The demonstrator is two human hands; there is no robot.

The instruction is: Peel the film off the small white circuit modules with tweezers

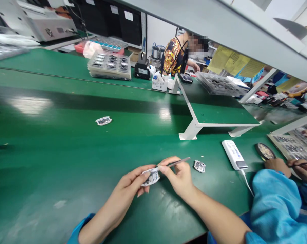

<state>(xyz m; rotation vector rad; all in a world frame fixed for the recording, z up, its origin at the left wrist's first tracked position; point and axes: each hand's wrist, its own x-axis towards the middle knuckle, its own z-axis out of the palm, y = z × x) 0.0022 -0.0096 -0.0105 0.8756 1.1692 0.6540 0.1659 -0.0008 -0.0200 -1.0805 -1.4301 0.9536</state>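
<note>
My left hand pinches a small white-framed electronic housing with circuitry showing inside, tilted above the green bench. At its upper right edge, my right hand is closed on slim metal tweezers, whose rear end sticks out to the right. The tips are covered by my fingers, so I cannot tell whether they touch the housing. To the right of my right hand lies a similar housing. Another such housing rests farther off, to the left.
A white-legged green stand rises at the right. Near it lie a white cabled device and a round dish. A co-worker's blue sleeve and hands are at right. Stacked trays stand behind; a person stands beyond.
</note>
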